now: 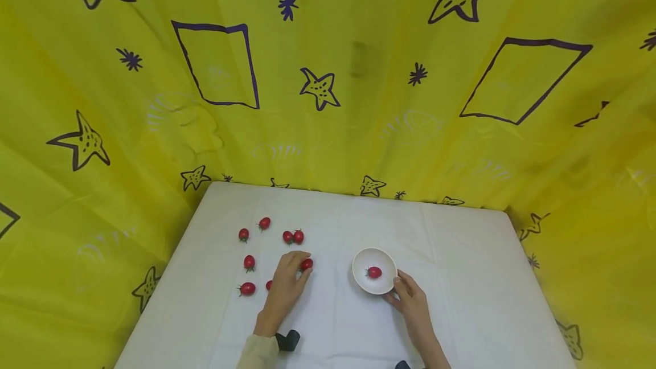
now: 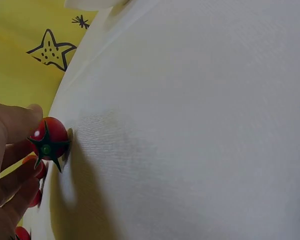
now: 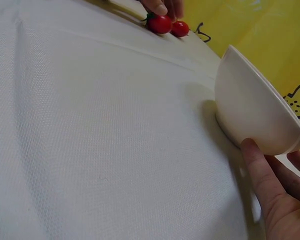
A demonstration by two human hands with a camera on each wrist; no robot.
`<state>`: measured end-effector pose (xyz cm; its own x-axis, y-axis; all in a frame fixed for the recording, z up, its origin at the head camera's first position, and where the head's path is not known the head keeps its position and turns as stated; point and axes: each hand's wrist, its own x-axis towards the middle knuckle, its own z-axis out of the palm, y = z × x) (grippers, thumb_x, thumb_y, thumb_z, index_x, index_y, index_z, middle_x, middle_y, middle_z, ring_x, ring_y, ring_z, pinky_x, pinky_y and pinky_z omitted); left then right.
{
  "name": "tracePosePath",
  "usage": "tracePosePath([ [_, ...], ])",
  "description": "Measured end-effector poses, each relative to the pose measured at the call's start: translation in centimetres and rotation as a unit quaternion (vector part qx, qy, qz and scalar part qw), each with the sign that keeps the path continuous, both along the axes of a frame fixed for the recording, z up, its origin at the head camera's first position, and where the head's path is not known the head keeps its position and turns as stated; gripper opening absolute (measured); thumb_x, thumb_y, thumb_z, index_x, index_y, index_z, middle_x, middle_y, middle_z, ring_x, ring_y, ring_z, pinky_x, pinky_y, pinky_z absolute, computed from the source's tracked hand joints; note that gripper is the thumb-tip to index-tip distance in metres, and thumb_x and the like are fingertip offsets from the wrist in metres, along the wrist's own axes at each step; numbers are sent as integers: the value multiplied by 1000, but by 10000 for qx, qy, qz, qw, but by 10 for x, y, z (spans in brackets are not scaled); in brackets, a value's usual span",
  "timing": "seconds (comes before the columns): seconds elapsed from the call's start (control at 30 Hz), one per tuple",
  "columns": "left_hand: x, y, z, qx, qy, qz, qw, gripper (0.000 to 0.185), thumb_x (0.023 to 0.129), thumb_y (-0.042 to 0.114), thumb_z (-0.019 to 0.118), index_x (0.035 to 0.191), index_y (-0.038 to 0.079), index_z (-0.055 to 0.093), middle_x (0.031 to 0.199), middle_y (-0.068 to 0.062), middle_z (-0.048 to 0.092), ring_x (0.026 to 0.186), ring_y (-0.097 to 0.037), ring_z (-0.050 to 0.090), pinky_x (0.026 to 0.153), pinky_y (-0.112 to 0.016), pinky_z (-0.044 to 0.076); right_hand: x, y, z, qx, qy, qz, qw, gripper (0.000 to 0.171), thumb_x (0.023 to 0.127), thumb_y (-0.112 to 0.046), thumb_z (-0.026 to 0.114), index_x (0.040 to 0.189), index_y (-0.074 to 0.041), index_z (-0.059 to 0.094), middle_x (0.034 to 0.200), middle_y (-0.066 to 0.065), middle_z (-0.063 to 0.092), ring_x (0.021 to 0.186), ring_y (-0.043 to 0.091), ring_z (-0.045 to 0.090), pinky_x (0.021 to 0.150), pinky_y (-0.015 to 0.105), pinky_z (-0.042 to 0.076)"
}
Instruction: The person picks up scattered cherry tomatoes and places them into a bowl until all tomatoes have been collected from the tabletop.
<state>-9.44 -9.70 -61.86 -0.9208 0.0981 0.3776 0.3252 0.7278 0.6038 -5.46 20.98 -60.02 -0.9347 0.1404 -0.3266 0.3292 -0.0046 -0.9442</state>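
My left hand (image 1: 286, 282) pinches a red cherry tomato (image 1: 307, 265) between thumb and fingers, close over the white cloth. In the left wrist view the green stem star of this cherry tomato (image 2: 49, 137) faces the camera. My right hand (image 1: 415, 307) grips the near right rim of a small white bowl (image 1: 363, 282), thumb at the edge and fingers low on its side. Inside the bowl lies one cherry tomato (image 1: 374, 272). From the right wrist the bowl (image 3: 255, 107) shows side on, its inside hidden, with fingers (image 3: 262, 175) against its lower wall.
Several loose cherry tomatoes (image 1: 249, 262) lie left of and beyond my left hand. Another tomato (image 1: 269, 285) is partly hidden by that hand. A white cloth (image 1: 461, 278) covers the table, and a yellow patterned curtain (image 1: 359, 130) stands round its back and sides.
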Motion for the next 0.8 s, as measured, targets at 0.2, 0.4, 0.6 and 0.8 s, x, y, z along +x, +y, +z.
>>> tracePosePath([
  [0.2, 1, -1, 3, -69, -243, 3, 9997, 36, 89, 13, 82, 123, 11, 71, 119, -5, 71, 113, -22, 65, 100, -39, 59, 0, 2, 1, -69, 4, -16, 10000, 51, 111, -23, 50, 153, 6, 42, 153, 34, 48, 124, 19, 66, 95, 29, 60],
  [0.4, 2, -2, 6, -157, -280, -3, 9995, 33, 89, 11, 82, 120, 10, 72, 115, -4, 72, 110, -22, 67, 97, -39, 59, 0, 2, -1, -71, 102, 2, 9999, 52, 111, -25, 51, 152, 6, 43, 152, 34, 49, 119, 13, 67, 95, 29, 61],
  [0.6, 4, -2, 9, -77, -509, -24, 9987, 32, 90, 12, 81, 121, 10, 71, 115, -4, 72, 109, -22, 68, 97, -40, 60, -1, 1, -2, -21, 102, -31, 9999, 54, 110, -28, 53, 150, 6, 45, 151, 35, 50, 114, 8, 68, 94, 29, 61],
  [0.8, 4, -3, 12, -3, -772, -77, 9970, 32, 92, 12, 79, 123, 10, 71, 117, -4, 72, 111, -21, 69, 100, -40, 59, -1, 1, -2, -20, 47, -19, 10000, 54, 110, -29, 53, 151, 5, 45, 153, 34, 48, 120, 15, 67, 95, 29, 60],
])
